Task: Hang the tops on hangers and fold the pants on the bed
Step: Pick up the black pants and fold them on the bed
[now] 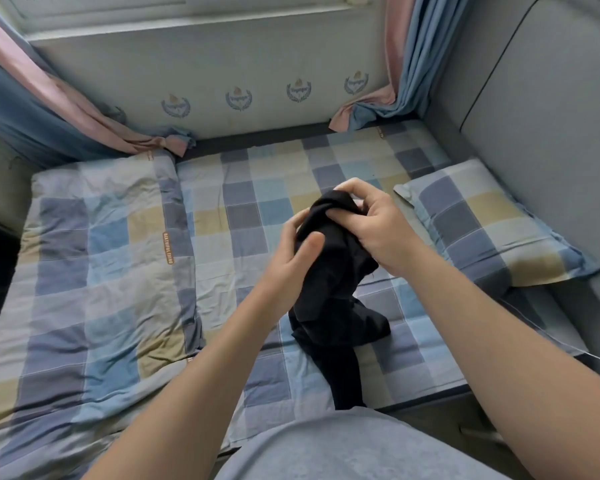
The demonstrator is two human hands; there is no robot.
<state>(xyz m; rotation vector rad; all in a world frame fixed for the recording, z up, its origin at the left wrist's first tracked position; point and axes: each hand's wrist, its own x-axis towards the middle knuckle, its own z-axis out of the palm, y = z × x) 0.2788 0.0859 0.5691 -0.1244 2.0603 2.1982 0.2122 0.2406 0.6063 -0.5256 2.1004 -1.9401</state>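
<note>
Two grips, left hand (291, 252) and right hand (376, 225), both pinching crumpled black garment (333, 289), tail on checked bed (243, 209).

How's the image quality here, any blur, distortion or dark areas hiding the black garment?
Head view: soft daylight, no glare; wide-angle lens bends the bed; slightly soft throughout; the black garment, gripped by the left hand and right hand, reads nearly featureless; left edge sinks into shadow.

The black garment (333, 271) looked like soft, matt cloth. The checked bed (250, 209) sheet was matt woven cotton, and the quilt (94, 258) was creased.
</note>
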